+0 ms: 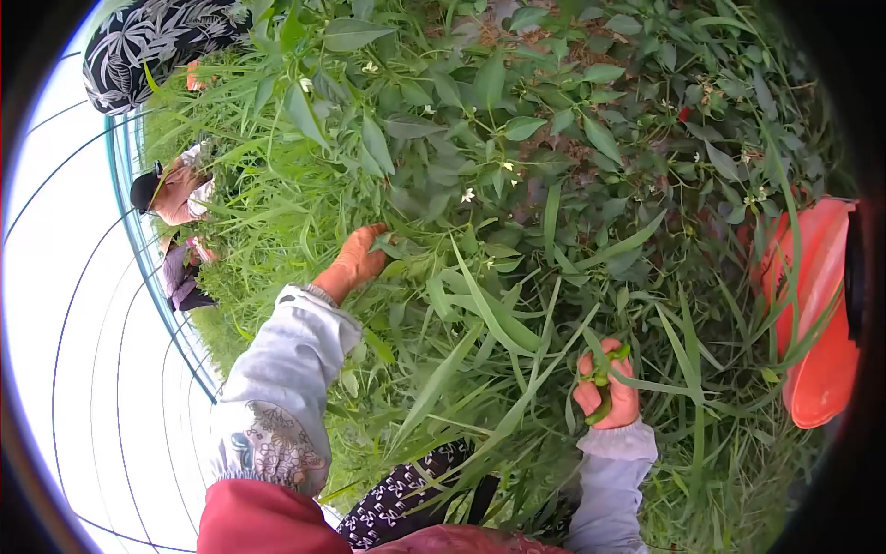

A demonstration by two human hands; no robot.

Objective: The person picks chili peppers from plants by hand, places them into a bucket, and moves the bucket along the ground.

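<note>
My left hand (358,258) reaches into the pepper plants (517,129), its fingers bent together among the leaves. A small leaf shows at its fingertips, and whatever they hold is hidden. Lower and to the right, my right hand (620,392) is closed around several green chili peppers (602,404), which poke out between the fingers. Long grass blades (494,309) cross in front of and beside this hand. Small white flowers (468,196) dot the foliage between and above my hands.
An orange-red plastic container (821,314) stands among the plants at the right. Two people (175,192) are farther back at the left, and patterned dark clothing (157,46) of another person shows at the top left. Thin hoops cross the pale covering.
</note>
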